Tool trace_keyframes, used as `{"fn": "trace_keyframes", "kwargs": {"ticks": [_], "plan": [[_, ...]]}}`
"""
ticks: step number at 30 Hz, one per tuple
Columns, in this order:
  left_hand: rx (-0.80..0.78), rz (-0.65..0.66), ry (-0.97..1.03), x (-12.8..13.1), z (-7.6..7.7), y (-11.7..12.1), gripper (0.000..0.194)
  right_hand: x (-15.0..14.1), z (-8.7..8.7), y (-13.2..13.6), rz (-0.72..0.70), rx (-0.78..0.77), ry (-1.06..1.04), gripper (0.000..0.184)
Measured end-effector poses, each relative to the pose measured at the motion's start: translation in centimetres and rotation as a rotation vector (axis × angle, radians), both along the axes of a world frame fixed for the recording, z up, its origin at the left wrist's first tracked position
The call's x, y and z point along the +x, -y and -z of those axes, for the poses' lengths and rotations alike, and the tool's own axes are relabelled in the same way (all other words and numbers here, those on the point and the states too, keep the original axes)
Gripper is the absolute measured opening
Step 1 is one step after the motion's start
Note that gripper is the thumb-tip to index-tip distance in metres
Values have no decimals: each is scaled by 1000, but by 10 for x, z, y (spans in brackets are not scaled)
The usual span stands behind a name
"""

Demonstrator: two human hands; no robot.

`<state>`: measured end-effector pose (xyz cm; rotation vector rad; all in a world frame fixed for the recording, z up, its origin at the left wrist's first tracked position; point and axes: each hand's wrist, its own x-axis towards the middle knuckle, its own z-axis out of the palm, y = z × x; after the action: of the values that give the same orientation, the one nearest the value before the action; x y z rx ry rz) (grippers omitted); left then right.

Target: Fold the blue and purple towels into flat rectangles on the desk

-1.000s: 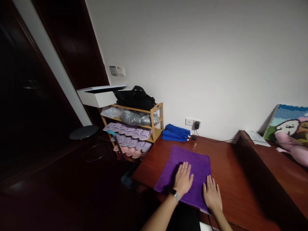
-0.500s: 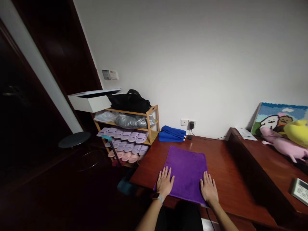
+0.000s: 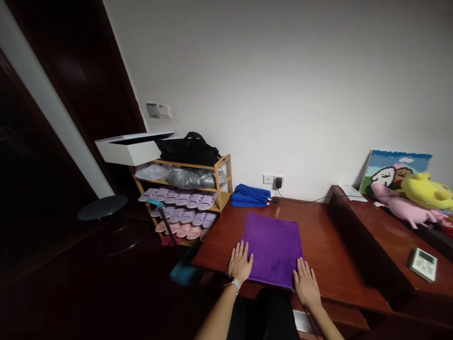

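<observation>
A purple towel lies spread flat on the reddish-brown desk, near its front edge. My left hand rests open on the towel's left edge, fingers stretched out and pointing away from me. On the opposite side, my right hand lies open with its fingertips at the towel's right edge and the palm toward the desk's front. Neither hand grips anything. Folded blue towels sit in a pile at the back left corner of the desk.
A wooden rack with slippers and a black bag stands left of the desk. A plugged-in adapter trails a cable. On the raised right ledge are plush toys and a white device. A round stool stands left.
My left hand has slid left from the towel's middle to its left edge. My right hand stays near the right edge. The view has turned right, showing more of the ledge.
</observation>
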<state>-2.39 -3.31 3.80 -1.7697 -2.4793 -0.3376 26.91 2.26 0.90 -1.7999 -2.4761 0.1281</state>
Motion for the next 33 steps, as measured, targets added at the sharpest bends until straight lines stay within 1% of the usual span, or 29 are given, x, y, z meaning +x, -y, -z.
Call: {"fn": "trace_keyframes", "kwargs": {"ticks": [2,6,11,13,15,16,18,20,21,23,24,25,27,29,33], "plan": [[-1,1,5,0,1,-1,62,2,3,6,-4,40,-2,68],[-35,23,50,-3,1,-3,64,0,1,10,10,98,-19,68],[-75,14,96,-13,-4,-7,62,-1,-2,10,-1,90,-39,68],[-43,18,77,-9,-8,-9,58,-1,-3,11,-1,87,-33,68],[30,45,42,8,-12,-13,55,-2,-5,11,0,86,-22,67],[66,80,32,22,-13,-16,54,-3,-5,11,1,86,-17,67],[106,196,40,60,-11,-23,54,-4,-6,11,-4,84,-13,67],[94,356,80,102,-7,-31,53,-4,-6,11,-10,76,-16,66],[85,413,101,121,-3,-34,53,-4,-6,10,-13,69,-17,66],[63,468,133,148,4,-39,54,-3,-5,10,-23,53,-10,66],[52,471,142,154,7,-39,54,-3,-4,9,-25,46,-6,65],[41,463,144,154,9,-39,54,-3,-3,9,-24,43,-2,66],[18,420,132,137,10,-35,54,-3,-3,9,-12,46,-1,66],[-8,342,106,104,7,-26,55,-3,-2,8,-2,54,-7,66],[-61,123,34,25,-5,-2,58,-3,-4,7,2,39,-8,66]]}}
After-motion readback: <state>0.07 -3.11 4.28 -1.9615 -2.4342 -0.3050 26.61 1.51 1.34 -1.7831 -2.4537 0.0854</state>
